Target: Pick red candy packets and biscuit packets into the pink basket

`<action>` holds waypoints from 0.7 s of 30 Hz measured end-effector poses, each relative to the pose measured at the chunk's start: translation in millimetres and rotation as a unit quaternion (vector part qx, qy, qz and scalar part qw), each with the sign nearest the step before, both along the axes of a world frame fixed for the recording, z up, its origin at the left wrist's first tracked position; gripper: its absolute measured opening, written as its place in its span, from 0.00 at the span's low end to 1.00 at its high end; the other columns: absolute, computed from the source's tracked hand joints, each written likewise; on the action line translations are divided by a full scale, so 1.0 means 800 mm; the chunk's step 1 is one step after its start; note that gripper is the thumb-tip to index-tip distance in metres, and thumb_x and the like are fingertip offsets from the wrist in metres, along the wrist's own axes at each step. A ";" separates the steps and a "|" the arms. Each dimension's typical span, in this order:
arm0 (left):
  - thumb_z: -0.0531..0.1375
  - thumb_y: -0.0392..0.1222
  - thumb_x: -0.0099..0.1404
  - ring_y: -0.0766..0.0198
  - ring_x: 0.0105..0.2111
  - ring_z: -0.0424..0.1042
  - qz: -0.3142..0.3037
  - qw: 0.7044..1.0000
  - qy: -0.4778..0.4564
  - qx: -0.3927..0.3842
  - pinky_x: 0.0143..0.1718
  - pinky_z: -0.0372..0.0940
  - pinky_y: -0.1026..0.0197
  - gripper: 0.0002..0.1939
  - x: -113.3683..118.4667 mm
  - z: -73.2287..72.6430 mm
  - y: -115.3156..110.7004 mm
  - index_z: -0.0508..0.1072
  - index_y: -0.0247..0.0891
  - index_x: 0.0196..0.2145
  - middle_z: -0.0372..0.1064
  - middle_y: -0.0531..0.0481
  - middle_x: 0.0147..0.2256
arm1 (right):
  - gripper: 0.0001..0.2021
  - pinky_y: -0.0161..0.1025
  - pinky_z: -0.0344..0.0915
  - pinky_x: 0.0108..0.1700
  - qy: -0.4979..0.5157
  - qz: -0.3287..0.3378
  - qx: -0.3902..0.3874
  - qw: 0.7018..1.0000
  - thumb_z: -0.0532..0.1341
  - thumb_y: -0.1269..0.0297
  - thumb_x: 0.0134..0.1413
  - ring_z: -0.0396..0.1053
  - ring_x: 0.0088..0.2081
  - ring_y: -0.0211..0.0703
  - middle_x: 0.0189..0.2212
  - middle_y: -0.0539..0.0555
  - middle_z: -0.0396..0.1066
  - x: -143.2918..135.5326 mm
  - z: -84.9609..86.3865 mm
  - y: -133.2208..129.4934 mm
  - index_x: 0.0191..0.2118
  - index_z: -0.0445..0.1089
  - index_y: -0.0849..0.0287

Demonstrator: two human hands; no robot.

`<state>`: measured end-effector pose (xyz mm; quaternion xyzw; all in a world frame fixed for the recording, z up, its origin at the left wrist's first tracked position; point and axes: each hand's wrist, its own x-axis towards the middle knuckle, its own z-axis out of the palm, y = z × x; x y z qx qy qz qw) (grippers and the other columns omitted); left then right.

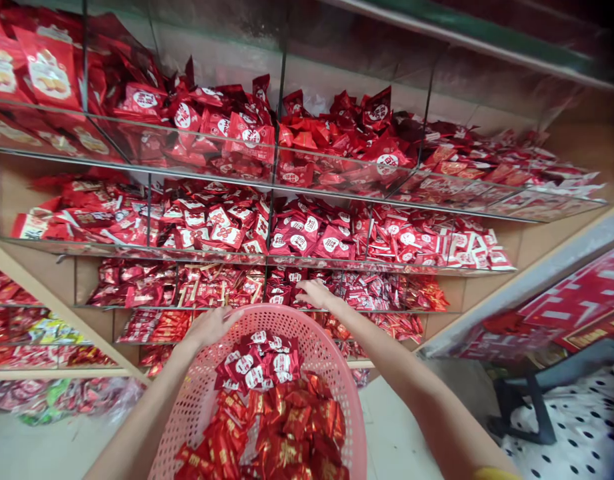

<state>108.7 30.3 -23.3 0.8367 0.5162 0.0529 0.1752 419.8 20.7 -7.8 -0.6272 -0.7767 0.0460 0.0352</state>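
A pink perforated plastic basket [355,400] is in front of me, tilted toward the shelves. Inside it, dark red packets with white labels [254,363] lie at the far side. Shiny red packets with gold print [297,423] fill the near part. At the basket's upper left rim is my left hand [211,328], closed on the edge. My right hand [314,294] reaches past the far rim to a shelf bin of dark red packets [279,288]. Its fingers look slightly apart, and I see no packet in them.
Stepped wooden shelves with clear dividers hold many red wrapped sweets [227,227]. Larger red bags [47,63] stand at upper left. A slanted wooden strip [61,307] crosses the left side. At lower right are a dark frame [531,407] and white cloth with black dots [577,427].
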 end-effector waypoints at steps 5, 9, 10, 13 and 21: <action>0.41 0.63 0.61 0.54 0.36 0.71 -0.002 1.000 -0.007 0.004 0.33 0.60 0.61 0.28 -0.002 -0.006 0.004 0.70 0.40 0.34 0.72 0.44 0.33 | 0.17 0.41 0.53 0.48 0.024 0.007 0.027 0.999 0.54 0.57 0.56 0.66 0.47 0.46 0.44 0.56 0.70 0.021 0.005 0.001 0.50 0.64 0.55; 0.41 0.62 0.61 0.54 0.35 0.71 -0.002 1.000 -0.005 0.004 0.33 0.60 0.60 0.28 -0.001 -0.005 0.003 0.70 0.40 0.34 0.72 0.44 0.33 | 0.15 0.44 0.52 0.47 0.016 0.023 0.017 0.999 0.56 0.56 0.54 0.66 0.43 0.46 0.38 0.55 0.73 0.016 -0.006 -0.003 0.46 0.67 0.54; 0.41 0.62 0.61 0.54 0.35 0.71 -0.002 1.000 -0.004 0.002 0.33 0.60 0.60 0.28 -0.001 -0.004 0.003 0.70 0.40 0.35 0.72 0.44 0.33 | 0.14 0.45 0.51 0.48 0.010 0.027 0.015 0.999 0.56 0.57 0.54 0.66 0.44 0.47 0.39 0.55 0.73 0.012 -0.009 -0.004 0.45 0.68 0.53; 0.41 0.63 0.60 0.53 0.37 0.71 0.003 1.000 -0.003 -0.005 0.34 0.60 0.59 0.29 -0.001 -0.002 0.002 0.70 0.40 0.38 0.72 0.43 0.35 | 0.12 0.45 0.50 0.47 -0.007 0.045 0.008 0.999 0.55 0.62 0.55 0.64 0.46 0.48 0.41 0.57 0.71 0.002 -0.016 -0.005 0.45 0.68 0.54; 0.41 0.63 0.60 0.53 0.36 0.71 0.007 1.000 -0.007 -0.006 0.34 0.60 0.59 0.29 0.000 -0.001 0.001 0.70 0.40 0.37 0.72 0.43 0.35 | 0.14 0.43 0.50 0.46 -0.032 0.044 0.043 0.998 0.56 0.62 0.55 0.61 0.47 0.47 0.45 0.58 0.66 0.004 -0.010 -0.006 0.48 0.64 0.58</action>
